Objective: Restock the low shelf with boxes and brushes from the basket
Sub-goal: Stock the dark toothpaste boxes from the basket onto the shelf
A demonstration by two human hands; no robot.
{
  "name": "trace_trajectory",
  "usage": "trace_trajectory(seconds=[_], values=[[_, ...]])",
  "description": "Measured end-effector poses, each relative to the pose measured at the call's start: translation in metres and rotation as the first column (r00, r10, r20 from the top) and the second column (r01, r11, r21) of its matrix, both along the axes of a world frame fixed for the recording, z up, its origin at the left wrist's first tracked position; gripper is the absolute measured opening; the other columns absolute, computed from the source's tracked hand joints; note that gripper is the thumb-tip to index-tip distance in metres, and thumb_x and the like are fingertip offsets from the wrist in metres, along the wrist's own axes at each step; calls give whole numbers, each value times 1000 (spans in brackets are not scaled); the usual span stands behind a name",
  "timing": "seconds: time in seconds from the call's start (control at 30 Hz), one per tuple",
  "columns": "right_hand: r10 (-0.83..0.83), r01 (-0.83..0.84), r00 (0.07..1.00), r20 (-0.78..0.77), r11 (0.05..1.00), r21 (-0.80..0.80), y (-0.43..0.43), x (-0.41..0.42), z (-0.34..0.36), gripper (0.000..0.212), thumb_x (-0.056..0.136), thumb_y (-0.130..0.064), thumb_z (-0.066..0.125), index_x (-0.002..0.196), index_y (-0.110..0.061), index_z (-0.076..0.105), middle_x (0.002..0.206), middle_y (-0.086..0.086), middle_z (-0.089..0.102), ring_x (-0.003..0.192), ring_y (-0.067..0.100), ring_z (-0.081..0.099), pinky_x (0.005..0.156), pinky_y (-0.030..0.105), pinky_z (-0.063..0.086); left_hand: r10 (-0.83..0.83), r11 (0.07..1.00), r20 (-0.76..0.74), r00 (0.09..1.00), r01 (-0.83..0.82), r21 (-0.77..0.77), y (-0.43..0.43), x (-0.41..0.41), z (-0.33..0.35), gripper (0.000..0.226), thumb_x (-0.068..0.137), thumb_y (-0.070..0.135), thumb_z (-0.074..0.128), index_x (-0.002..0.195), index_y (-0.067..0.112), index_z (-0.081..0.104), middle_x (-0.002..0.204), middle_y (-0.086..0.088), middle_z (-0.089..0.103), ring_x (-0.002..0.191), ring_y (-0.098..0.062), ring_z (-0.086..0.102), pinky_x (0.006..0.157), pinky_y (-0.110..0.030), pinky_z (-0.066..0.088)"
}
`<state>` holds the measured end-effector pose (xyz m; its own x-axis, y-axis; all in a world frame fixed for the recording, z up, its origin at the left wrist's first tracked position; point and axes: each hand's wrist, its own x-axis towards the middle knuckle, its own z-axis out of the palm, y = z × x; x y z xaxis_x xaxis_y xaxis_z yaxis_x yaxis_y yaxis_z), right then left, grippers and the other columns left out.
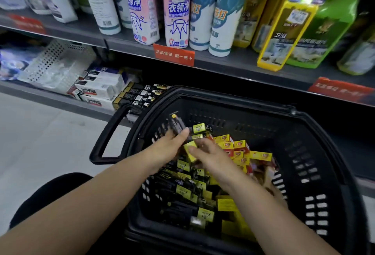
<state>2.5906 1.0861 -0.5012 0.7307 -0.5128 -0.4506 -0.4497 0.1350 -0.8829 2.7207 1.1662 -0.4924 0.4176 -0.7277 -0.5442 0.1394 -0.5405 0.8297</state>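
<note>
Head view: over the black basket (223,92), the left hand (168,145) grips a dark slim pack (177,125) near its lower end, with its yellow-tipped top tilted up and to the left. The right hand (209,156) pinches a small yellow box (190,153), thumb on its face. More boxes lie heaped in the basket. The low shelf (50,99) behind carries rows of black boxes (140,95). These cartons look light, stiff-edged and easy to crush, so they are probably best held across the long flat sides.

Pink bottle (177,9) reads 衣领净; red shelf tag (173,55) 正品保证.
</note>
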Motion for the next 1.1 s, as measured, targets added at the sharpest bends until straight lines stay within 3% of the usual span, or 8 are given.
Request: trace_trajectory(seconds=[0.07, 0.2, 0.33, 0.47, 0.57, 0.77, 0.97, 1.1], values=[[82, -79, 996, 38, 995, -63, 12, -2, 1, 10, 89, -45, 56, 97, -41, 51, 100, -16, 57, 94, 7, 59, 76, 21, 50, 181, 981, -248, 952, -192, -23, -1, -5, 3, 44, 95, 34, 51, 127, 5, 49, 112, -9, 66, 103, -24, 63, 95, -40, 48], [19, -50, 997, -68, 873, -485, -23, 22, -7, 20, 94, -36, 50, 110, -27, 59, 113, -7, 56, 107, 15, 54, 85, 24, 41, 289, 953, -240, 927, -303, -21, 15, 9, 10, 21, 93, 24, 57, 106, 8, 56, 85, -8, 69, 70, -18, 68, 64, -36, 57], [39, -309, 929, -368, 629, -713, -59, 51, -33, 60, 87, 1, 48, 142, -19, 35, 144, 7, 36, 129, 28, 36, 100, 37, 37, 304, 948, -273, 912, -318, -6, 31, 8, 8, 12, 90, 23, 61, 91, 18, 51, 83, -8, 67, 71, -19, 66, 73, -40, 56], [-21, -439, 870, -493, 421, -794, -63, 51, -48, 46, 85, 5, 46, 125, -15, 57, 122, 10, 53, 110, 31, 53, 77, 36, 45, 299, 951, -271, 915, -307, 12, 28, 5, 4, 17, 89, 26, 62, 100, 16, 53, 79, -5, 67, 66, -16, 66, 67, -35, 56], [-65, -323, 923, -380, 410, -853, -66, 38, -53, 32, 89, -8, 50, 117, -19, 63, 116, 5, 56, 104, 29, 57, 70, 34, 44, 350, 934, -263, 899, -357, 24, 15, 5, -1, 18, 90, 26, 62, 100, 15, 52, 78, -5, 66, 61, -15, 65, 54, -29, 55], [60, -352, 914, -401, 609, -711, -65, 42, -72, 51, 93, -21, 54, 142, -22, 38, 146, 4, 37, 131, 27, 34, 104, 36, 35, 374, 924, -269, 887, -381, 30, -1, 7, -8, 26, 91, 21, 60, 113, 11, 50, 78, -5, 63, 61, -16, 62, 42, -23, 47], [-10, -399, 883, -469, 510, -762, -66, 39, -80, 38, 95, -25, 53, 132, -15, 49, 132, 10, 42, 119, 30, 41, 96, 39, 40, 382, 922, -293, 876, -384, 53, -5, 10, -11, 25, 91, 21, 60, 112, 11, 52, 76, -4, 64, 61, -17, 62, 49, -26, 47], [16, -379, 875, -483, 644, -665, -72, 27, -62, 31, 92, -27, 57, 120, -16, 50, 126, 10, 54, 109, 28, 55, 82, 33, 43, 377, 924, -285, 881, -378, 53, -8, 11, -12, 33, 91, 22, 60, 120, 10, 49, 79, -4, 62, 70, -19, 61, 59, -30, 46]])
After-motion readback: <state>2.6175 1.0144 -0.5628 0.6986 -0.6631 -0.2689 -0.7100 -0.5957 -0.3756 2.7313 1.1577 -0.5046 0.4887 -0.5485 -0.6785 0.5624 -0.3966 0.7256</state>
